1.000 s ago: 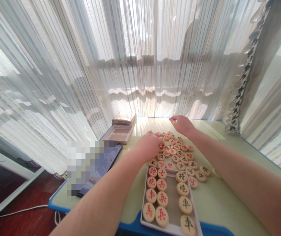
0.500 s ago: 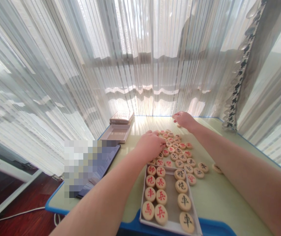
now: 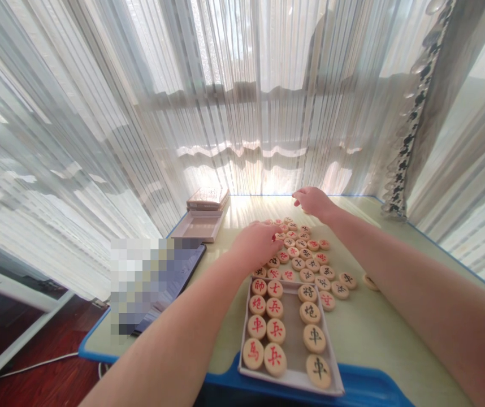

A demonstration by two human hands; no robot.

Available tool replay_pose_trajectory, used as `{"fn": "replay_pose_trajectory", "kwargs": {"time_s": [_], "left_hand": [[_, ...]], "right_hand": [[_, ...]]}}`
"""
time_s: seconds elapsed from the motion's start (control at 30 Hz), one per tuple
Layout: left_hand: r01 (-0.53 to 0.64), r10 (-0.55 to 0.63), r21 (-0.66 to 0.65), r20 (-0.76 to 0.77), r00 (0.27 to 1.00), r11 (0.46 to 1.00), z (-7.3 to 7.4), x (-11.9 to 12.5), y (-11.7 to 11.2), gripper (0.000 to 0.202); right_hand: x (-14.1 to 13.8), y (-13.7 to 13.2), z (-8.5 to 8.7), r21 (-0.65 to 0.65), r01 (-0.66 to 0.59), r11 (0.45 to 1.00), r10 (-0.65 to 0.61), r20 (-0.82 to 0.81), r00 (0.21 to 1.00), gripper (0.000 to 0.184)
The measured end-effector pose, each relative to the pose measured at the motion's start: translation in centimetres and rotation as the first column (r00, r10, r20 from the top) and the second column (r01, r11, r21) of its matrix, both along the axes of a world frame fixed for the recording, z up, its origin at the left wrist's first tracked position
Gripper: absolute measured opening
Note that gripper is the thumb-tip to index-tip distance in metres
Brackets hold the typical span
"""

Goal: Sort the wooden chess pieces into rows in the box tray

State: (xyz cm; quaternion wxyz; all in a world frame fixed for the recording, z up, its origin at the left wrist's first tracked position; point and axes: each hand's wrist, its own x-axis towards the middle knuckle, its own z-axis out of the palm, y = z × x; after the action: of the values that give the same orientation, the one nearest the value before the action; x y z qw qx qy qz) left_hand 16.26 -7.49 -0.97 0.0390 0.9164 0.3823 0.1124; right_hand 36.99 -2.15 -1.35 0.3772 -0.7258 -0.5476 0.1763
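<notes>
Round wooden Chinese chess pieces (image 3: pixel 311 263) with red or black characters lie loosely spread over the table. My left hand (image 3: pixel 257 246) reaches over the left side of this spread, its thumb and fingers bent inward among the pieces; what they grip is hidden. Beyond the far end of the spread, my right hand (image 3: pixel 314 202) has its fingers curled together low over the table, and I cannot make out what is in them. In front of me, a shallow open box (image 3: pixel 292 346) holds two columns of red pieces on its left and a column of black pieces along its right side.
On the left lies a tablet (image 3: pixel 183 288), partly blurred out. Behind it are an open box lid (image 3: pixel 200 226) and a stacked flat box (image 3: pixel 208 198). Sheer curtains (image 3: pixel 242 113) hang behind the table (image 3: pixel 378 333). A white cable (image 3: pixel 34 367) runs at lower left.
My left hand has shifted slightly within the pieces, its fingers a little more spread. My right hand stays near the far edge. The whole view has moved slightly.
</notes>
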Motion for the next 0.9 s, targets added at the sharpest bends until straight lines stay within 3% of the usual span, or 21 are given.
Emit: {"fn": "replay_pose_trajectory", "kwargs": {"time_s": [0.27,0.57,0.9], "left_hand": [[0.020,-0.020,-0.003,-0.009,1.000,1.000,-0.16,0.11,-0.09,0.039],[-0.001,0.004,0.068,-0.053,0.999,0.998,-0.03,-0.17,-0.10,0.025],[0.013,-0.004,0.090,-0.098,0.995,0.996,0.03,-0.17,-0.05,0.028]], "right_hand": [[0.22,0.04,-0.17,-0.010,-0.005,1.000,0.004,-0.018,1.000,0.026],[-0.13,-0.47,0.11,0.027,-0.029,0.999,0.024,0.186,0.982,0.023],[-0.05,-0.54,0.21,0.020,-0.017,1.000,0.012,0.228,0.974,0.026]]}}
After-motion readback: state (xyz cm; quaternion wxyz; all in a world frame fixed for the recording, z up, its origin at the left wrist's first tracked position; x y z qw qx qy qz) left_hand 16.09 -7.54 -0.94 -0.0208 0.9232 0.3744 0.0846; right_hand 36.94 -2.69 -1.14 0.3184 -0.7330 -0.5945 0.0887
